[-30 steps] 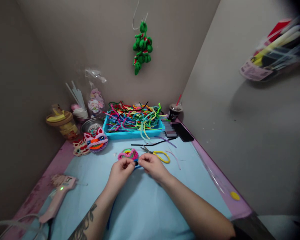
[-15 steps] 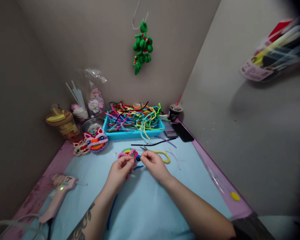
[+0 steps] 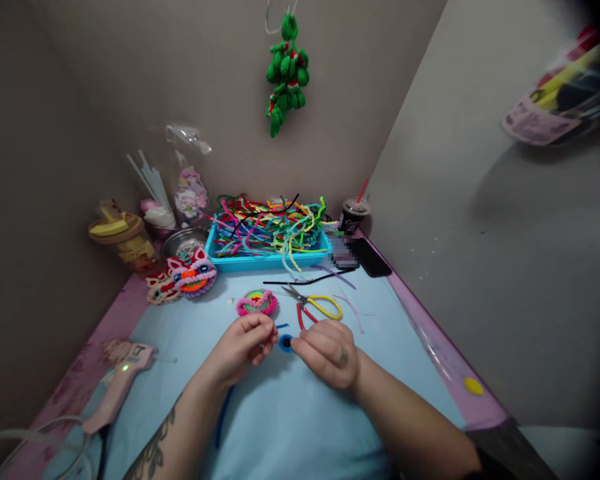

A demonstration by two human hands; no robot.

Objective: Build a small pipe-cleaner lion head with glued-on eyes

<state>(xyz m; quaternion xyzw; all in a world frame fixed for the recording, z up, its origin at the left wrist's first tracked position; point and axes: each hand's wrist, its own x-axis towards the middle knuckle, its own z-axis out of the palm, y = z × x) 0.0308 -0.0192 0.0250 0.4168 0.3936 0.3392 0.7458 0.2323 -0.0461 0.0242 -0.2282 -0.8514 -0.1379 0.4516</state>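
Observation:
Between my hands is a small round coil of blue pipe cleaner with a dark centre [image 3: 285,343]. My right hand [image 3: 330,353] is closed, its thumb and finger pinching the coil's right edge. My left hand [image 3: 247,343] is closed in a pinch on the blue pipe cleaner [image 3: 283,326], whose short end shows past the fingertips. A longer blue length [image 3: 223,417] trails below the left wrist; whether it is the same piece is hidden. Just beyond the left hand lies a pink, green and yellow pipe-cleaner piece [image 3: 257,304]. Scissors [image 3: 320,307] with red and yellow handles lie behind the right hand.
A blue tray [image 3: 270,263] full of coloured pipe cleaners stands at the back. Lion-head pieces [image 3: 195,273] sit left of it, a pink glue gun [image 3: 117,387] nearer me. A phone [image 3: 371,258] and a drink cup [image 3: 353,215] are at the back right.
Both hands have come nearer to me, and the right hand has turned so its back shows. The blue coil has moved down and right, uncovering the scissors and the pink piece.

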